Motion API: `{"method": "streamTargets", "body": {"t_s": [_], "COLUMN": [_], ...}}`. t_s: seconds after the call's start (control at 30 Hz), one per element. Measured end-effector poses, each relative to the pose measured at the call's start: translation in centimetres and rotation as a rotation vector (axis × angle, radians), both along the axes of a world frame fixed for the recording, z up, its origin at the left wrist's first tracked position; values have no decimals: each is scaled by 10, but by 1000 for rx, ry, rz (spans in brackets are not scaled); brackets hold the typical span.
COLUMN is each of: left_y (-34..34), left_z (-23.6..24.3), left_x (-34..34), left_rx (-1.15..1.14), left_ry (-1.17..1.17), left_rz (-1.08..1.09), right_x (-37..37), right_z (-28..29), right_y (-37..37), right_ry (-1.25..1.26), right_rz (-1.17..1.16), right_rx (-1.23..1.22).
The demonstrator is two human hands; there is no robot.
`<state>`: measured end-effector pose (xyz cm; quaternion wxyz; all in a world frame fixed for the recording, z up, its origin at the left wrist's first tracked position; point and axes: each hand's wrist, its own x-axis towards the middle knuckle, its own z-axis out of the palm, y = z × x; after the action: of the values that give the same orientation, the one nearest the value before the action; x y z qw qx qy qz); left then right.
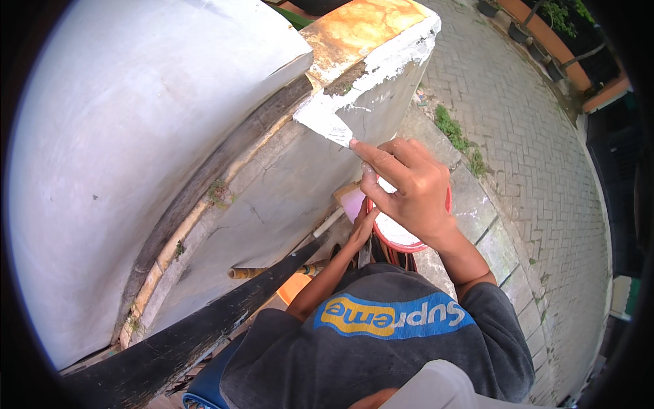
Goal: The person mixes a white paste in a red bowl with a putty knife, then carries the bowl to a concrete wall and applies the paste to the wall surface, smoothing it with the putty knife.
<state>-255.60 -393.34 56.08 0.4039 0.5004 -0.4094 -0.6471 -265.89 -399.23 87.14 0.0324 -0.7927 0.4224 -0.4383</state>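
Tool point(334, 128): flat, coated white, upper centre of the frame; I see its tip on the white edge of the wall point(279, 184).
Right hand point(414, 185): near the centre, thumb and fingers pinching the tool.
Left hand point(362, 230): lower and further left, at the rim of the bucket point(393, 245); from here I cannot tell whether it grips.
Bucket: red-rimmed, white inside, just below centre, partly hidden by the right hand.
Wall: grey, its orange-stained top point(371, 26) at upper centre.
Beam point(184, 344): dark, slanting across the lower left.
Paving point(531, 163): grey, right side.
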Motion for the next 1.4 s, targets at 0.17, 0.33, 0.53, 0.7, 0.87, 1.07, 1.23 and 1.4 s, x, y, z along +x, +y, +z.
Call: {"method": "streamTargets", "body": {"t_s": [0.17,0.33,0.53,0.7,0.87,1.07,1.23,1.4], "left_y": [-1,-7,-7,-8,-5,-5,4,7], "left_z": [-17,30,26,39,26,7,-19,-68], "left_x": [3,2,2,-2,-2,1,-1,7], "left_rx": [56,97,82,16,80,-36,-175,26], "left_ry": [135,126,95,72,72,52,-182,-55], "left_rz": [12,-35,19,41,44,55,124,1], "right_x": [2,-13,-15,-9,-18,6,66,93], "right_z": [-2,-6,-21,-36,-48,-74,-118,-123], "right_y": [-6,-14,-18,-15,-30,-4,17,14], "right_ry": [43,28,-147,-128,-234,-549,-685,-726], "right_rz": [-15,-76,5,-11,-30,102,195,195], "right_rx": [-6,17,172,93,70,390,401,346]}}
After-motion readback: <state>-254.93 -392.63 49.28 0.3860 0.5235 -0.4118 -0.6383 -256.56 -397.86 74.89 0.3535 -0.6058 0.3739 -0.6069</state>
